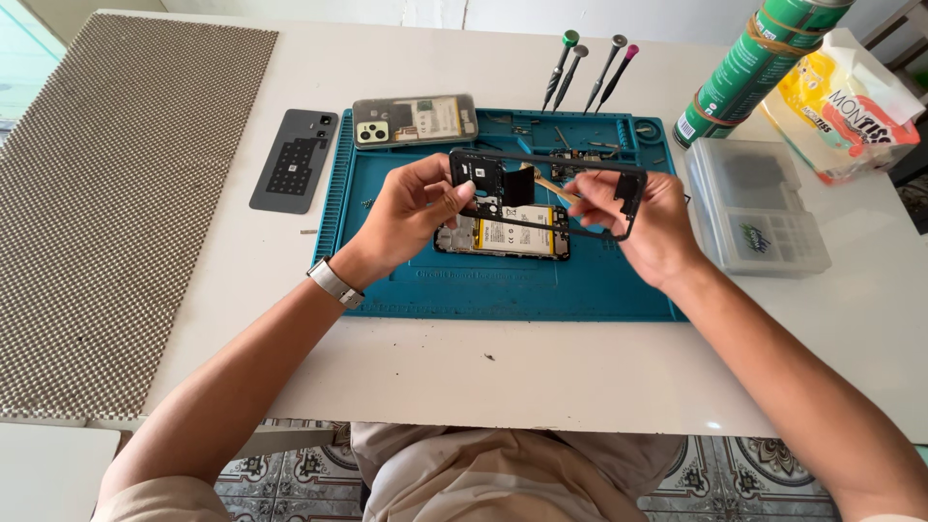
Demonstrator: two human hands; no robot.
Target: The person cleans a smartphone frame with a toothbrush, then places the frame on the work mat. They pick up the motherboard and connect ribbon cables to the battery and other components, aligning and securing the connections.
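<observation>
While gripping a black phone frame [547, 189] at both ends, holds it lifted just above an opened phone [503, 232] lying on a blue repair mat [503, 280]. Left hand [411, 215] closed on the frame's left end, thumb and fingertips pinched around the wider black part; a metal watch [334, 283] at that wrist. Right hand [646, 227] curled shut around the frame's right end — also carries a thin wooden-coloured stick [553, 187] that slants up and left behind the frame. Below, shows the opened phone with its battery and circuit board exposed, near the middle of the mat. Stands four screwdrivers [588, 70] upright along the mat's far edge. Left of the mat, rests a dark back cover [294, 159] flat on the white table [483, 367], with a second phone [415, 120] — clear-backed, camera cluster at its left end — just beside it. On the right, sits a clear plastic parts box [756, 208], a green spray can [759, 63] and a tissue packet [841, 101] behind it. Covers the table's far left a grey studded mat [116, 203].
</observation>
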